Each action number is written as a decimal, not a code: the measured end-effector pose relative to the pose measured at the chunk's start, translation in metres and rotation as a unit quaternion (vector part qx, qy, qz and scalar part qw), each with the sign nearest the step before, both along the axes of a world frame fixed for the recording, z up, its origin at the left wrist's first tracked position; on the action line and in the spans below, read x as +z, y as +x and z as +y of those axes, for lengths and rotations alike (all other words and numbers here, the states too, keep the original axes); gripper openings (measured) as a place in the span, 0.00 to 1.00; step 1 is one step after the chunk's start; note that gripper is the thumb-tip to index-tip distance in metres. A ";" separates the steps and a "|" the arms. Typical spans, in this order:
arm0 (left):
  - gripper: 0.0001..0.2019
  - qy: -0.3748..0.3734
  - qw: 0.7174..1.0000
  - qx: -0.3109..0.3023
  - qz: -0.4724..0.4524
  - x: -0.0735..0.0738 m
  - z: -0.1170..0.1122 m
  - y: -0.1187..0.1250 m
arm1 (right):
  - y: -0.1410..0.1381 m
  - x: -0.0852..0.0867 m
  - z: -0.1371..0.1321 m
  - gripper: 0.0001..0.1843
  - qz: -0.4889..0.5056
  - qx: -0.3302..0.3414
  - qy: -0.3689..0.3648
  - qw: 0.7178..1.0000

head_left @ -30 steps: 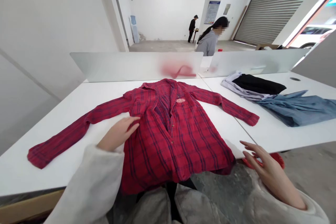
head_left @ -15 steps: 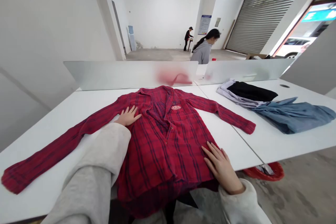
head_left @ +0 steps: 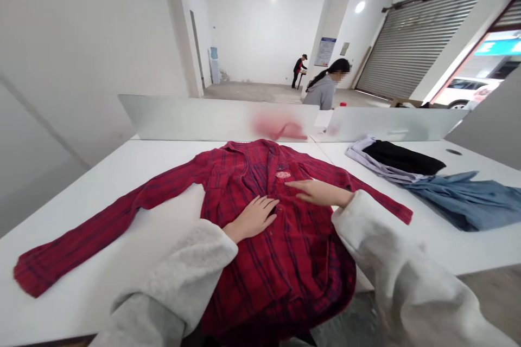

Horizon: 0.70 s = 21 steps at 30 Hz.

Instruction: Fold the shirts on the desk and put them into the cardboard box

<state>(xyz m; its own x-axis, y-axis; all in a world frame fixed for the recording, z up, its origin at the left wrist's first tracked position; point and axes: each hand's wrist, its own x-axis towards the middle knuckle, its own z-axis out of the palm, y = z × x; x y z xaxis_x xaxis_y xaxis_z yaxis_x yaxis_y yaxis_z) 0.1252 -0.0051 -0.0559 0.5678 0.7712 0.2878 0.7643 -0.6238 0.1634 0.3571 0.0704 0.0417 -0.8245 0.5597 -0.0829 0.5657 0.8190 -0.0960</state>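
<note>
A red plaid flannel shirt [head_left: 285, 265] lies spread face up on a white table [head_left: 122, 173], its sleeves stretched out to both sides. My left hand [head_left: 252, 218] rests flat on the shirt's front beside the button placket, gripping nothing. Higher on the chest, my right hand [head_left: 319, 193] lies with its fingers pointing left, close to the small oval badge [head_left: 283, 174]. Neither hand holds any cloth. My fleecy pale sleeves cover part of the shirt's lower body.
A lilac garment [head_left: 366, 150], a black garment [head_left: 402, 157] and a crumpled blue denim shirt [head_left: 459, 200] lie on the table to the right. A frosted partition [head_left: 215, 122] runs along the far edge. Beyond it stand a co-worker in a grey hoodie [head_left: 323, 95] and a distant person [head_left: 299, 70].
My right hand has moved from the lower shirt up to the chest. My left hand has shifted toward the placket. The view has tilted upward.
</note>
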 end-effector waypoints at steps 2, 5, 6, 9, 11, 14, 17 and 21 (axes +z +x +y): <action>0.21 0.025 0.999 0.008 -0.021 0.002 -0.001 -0.001 | -0.029 -0.015 0.033 0.30 -0.021 0.000 0.031 0.999; 0.16 0.043 0.999 -0.003 -0.021 0.005 0.000 -0.001 | -0.064 -0.043 0.062 0.29 -0.052 0.000 0.061 0.997; 0.15 0.047 0.999 -0.009 -0.021 0.004 0.001 0.000 | -0.072 -0.050 0.067 0.29 -0.056 -0.005 0.074 0.996; 0.12 0.054 0.997 -0.035 -0.029 0.001 0.004 0.000 | -0.090 -0.064 0.075 0.30 -0.057 -0.030 0.112 0.992; 0.12 0.050 0.997 -0.048 -0.031 0.000 0.005 0.001 | -0.096 -0.066 0.079 0.28 -0.056 -0.040 0.118 0.991; 0.10 0.049 0.998 -0.038 -0.031 0.003 0.007 0.001 | -0.100 -0.062 0.087 0.22 -0.062 -0.068 0.127 0.988; 0.10 0.062 0.997 -0.023 -0.046 0.008 0.007 0.002 | -0.103 -0.056 0.095 0.21 -0.067 -0.107 0.139 0.982; 0.10 0.077 0.996 -0.029 -0.041 0.012 0.006 0.002 | -0.110 -0.047 0.104 0.20 -0.059 -0.151 0.147 0.976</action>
